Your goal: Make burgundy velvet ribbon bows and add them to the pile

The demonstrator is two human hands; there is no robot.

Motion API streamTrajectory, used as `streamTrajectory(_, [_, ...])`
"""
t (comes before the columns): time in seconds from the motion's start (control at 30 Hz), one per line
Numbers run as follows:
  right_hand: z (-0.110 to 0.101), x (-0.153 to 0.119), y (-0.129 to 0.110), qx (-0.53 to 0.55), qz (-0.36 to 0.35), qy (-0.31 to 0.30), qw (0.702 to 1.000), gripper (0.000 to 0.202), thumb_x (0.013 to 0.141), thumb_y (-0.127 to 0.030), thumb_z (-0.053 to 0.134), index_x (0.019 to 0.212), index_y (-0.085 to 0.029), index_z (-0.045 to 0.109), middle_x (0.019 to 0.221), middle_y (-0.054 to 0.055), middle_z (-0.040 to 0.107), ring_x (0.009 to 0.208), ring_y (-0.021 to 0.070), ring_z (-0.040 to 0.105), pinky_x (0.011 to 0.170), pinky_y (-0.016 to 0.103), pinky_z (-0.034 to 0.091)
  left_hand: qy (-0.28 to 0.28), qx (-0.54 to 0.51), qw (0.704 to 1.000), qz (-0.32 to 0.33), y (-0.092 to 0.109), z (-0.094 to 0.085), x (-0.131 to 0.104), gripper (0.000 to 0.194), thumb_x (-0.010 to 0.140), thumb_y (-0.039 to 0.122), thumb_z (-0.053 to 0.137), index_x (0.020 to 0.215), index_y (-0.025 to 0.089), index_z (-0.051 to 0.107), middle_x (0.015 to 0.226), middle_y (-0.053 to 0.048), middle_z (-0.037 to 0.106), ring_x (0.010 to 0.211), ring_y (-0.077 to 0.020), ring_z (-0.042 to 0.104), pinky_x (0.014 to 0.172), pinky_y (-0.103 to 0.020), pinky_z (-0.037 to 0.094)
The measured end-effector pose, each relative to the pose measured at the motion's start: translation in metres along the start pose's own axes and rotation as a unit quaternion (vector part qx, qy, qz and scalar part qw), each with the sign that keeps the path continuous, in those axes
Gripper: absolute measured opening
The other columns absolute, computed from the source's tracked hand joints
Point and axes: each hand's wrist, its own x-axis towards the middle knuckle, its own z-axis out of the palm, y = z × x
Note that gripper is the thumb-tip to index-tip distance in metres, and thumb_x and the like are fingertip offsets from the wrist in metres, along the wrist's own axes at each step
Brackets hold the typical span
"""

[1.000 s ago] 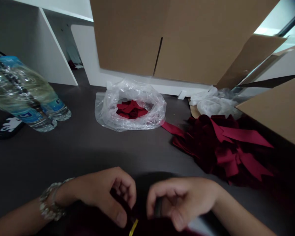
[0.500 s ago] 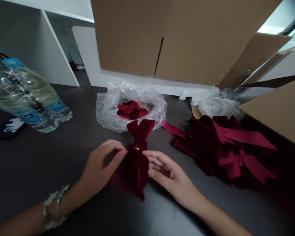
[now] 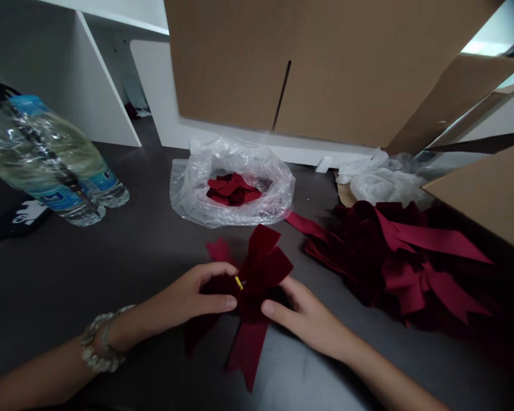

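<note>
Between my hands is a dark red velvet bow (image 3: 252,274) with a small gold-coloured tie (image 3: 239,282) at its middle. Its loops point up and away, and its notched tails hang toward me. My left hand (image 3: 205,291), with a bracelet on the wrist, grips the bow's left side near the tie, thumb in front. On the other side, my right hand (image 3: 295,308) holds the fabric, its thumb toward me and its fingers partly hidden behind the bow. Just beyond stands an open clear plastic bag (image 3: 184,200) with red bows (image 3: 233,189) inside.
A heap of dark red bows and ribbons (image 3: 368,251) lies at the right, beside a cardboard box (image 3: 488,188). Wrapped water bottles (image 3: 60,160) and a dark item with white print (image 3: 21,217) are at the left. A large cardboard box (image 3: 317,68) stands behind the bag.
The bow has turned between my hands; its loops now spread toward the upper right and its tails show below. Both hands have closed in on the fabric.
</note>
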Motion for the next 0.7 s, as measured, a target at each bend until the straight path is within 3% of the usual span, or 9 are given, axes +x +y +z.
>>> streamTrajectory(0.1, [0.005, 0.000, -0.003, -0.011, 0.008, 0.015, 1.000, 0.019, 0.084, -0.035, 0.062, 0.092, -0.019, 0.067, 0.094, 0.004, 0.068, 0.091, 0.0191, 0.060, 0.087, 0.034, 0.046, 0.003, 0.015, 1.000, -0.017, -0.004, 0.001, 0.002, 0.018, 0.078, 0.030, 0.067, 0.090, 0.019, 0.061, 0.089, 0.001, 0.065, 0.085, -0.0157, 0.059, 0.077, -0.026, 0.043])
streamTrajectory(0.17, [0.006, 0.001, -0.005, 0.018, 0.023, 0.011, 1.000, 0.017, 0.084, -0.034, 0.062, 0.089, -0.018, 0.066, 0.089, 0.003, 0.067, 0.086, 0.0169, 0.060, 0.083, 0.031, 0.046, -0.001, 0.003, 1.000, -0.023, -0.006, 0.001, 0.003, 0.017, 0.077, 0.030, 0.067, 0.087, 0.018, 0.060, 0.088, 0.000, 0.065, 0.084, -0.0156, 0.059, 0.076, -0.026, 0.042])
streamTrajectory(0.3, [-0.006, 0.002, -0.008, 0.157, 0.102, -0.068, 0.980, 0.030, 0.085, -0.045, 0.059, 0.091, -0.016, 0.063, 0.070, -0.001, 0.058, 0.063, 0.0094, 0.052, 0.060, 0.020, 0.044, -0.027, -0.042, 0.998, -0.030, -0.004, 0.004, 0.001, 0.020, 0.076, 0.029, 0.067, 0.089, 0.017, 0.057, 0.085, 0.000, 0.064, 0.081, -0.0144, 0.058, 0.075, -0.026, 0.043])
streamTrajectory(0.4, [-0.031, -0.003, -0.011, 0.231, 0.194, -0.163, 0.940, 0.039, 0.079, -0.051, 0.064, 0.093, -0.015, 0.061, 0.052, -0.009, 0.043, 0.042, 0.0044, 0.034, 0.042, 0.016, 0.031, -0.072, -0.083, 0.991, -0.075, 0.003, 0.001, -0.006, 0.022, 0.075, 0.031, 0.067, 0.088, 0.017, 0.057, 0.068, 0.003, 0.060, 0.061, -0.0096, 0.052, 0.059, -0.020, 0.040])
streamTrajectory(0.43, [-0.040, -0.004, -0.013, 0.248, 0.220, -0.201, 0.922, 0.043, 0.077, -0.053, 0.066, 0.096, -0.015, 0.061, 0.051, -0.009, 0.043, 0.040, 0.0041, 0.032, 0.041, 0.016, 0.031, -0.114, -0.105, 0.982, -0.106, 0.005, -0.001, -0.009, 0.024, 0.074, 0.034, 0.068, 0.087, 0.017, 0.057, 0.062, 0.004, 0.058, 0.054, -0.0090, 0.050, 0.053, -0.019, 0.037])
streamTrajectory(0.5, [-0.057, -0.006, -0.016, 0.255, 0.248, -0.274, 0.893, 0.054, 0.067, -0.059, 0.071, 0.096, -0.014, 0.063, 0.059, -0.006, 0.052, 0.046, 0.0063, 0.045, 0.048, 0.019, 0.040, -0.205, -0.138, 0.955, -0.166, 0.008, -0.005, -0.013, 0.031, 0.070, 0.041, 0.071, 0.085, 0.018, 0.056, 0.056, 0.004, 0.057, 0.047, -0.0097, 0.048, 0.047, -0.020, 0.035])
streamTrajectory(0.57, [-0.065, -0.005, -0.017, 0.240, 0.234, -0.317, 0.887, 0.066, 0.057, -0.067, 0.072, 0.096, -0.013, 0.065, 0.079, 0.003, 0.063, 0.071, 0.0132, 0.059, 0.068, 0.026, 0.048, -0.249, -0.116, 0.943, -0.188, 0.008, -0.008, -0.014, 0.033, 0.069, 0.044, 0.072, 0.085, 0.019, 0.057, 0.056, 0.003, 0.061, 0.048, -0.0121, 0.053, 0.049, -0.021, 0.038])
streamTrajectory(0.63, [-0.061, -0.002, -0.014, 0.227, 0.200, -0.305, 0.903, 0.073, 0.058, -0.071, 0.068, 0.102, -0.013, 0.064, 0.093, 0.007, 0.064, 0.086, 0.0177, 0.060, 0.080, 0.030, 0.047, -0.225, -0.039, 0.958, -0.173, 0.007, -0.008, -0.012, 0.028, 0.073, 0.042, 0.070, 0.086, 0.020, 0.058, 0.064, 0.001, 0.066, 0.057, -0.0141, 0.059, 0.055, -0.023, 0.042])
streamTrajectory(0.7, [-0.049, 0.002, -0.007, 0.203, 0.175, -0.254, 0.930, 0.066, 0.068, -0.068, 0.063, 0.106, -0.014, 0.062, 0.090, 0.005, 0.063, 0.078, 0.0151, 0.059, 0.072, 0.027, 0.048, -0.157, 0.076, 0.976, -0.133, 0.004, -0.005, -0.009, 0.022, 0.076, 0.038, 0.068, 0.088, 0.021, 0.061, 0.076, 0.000, 0.069, 0.067, -0.0152, 0.062, 0.061, -0.023, 0.044])
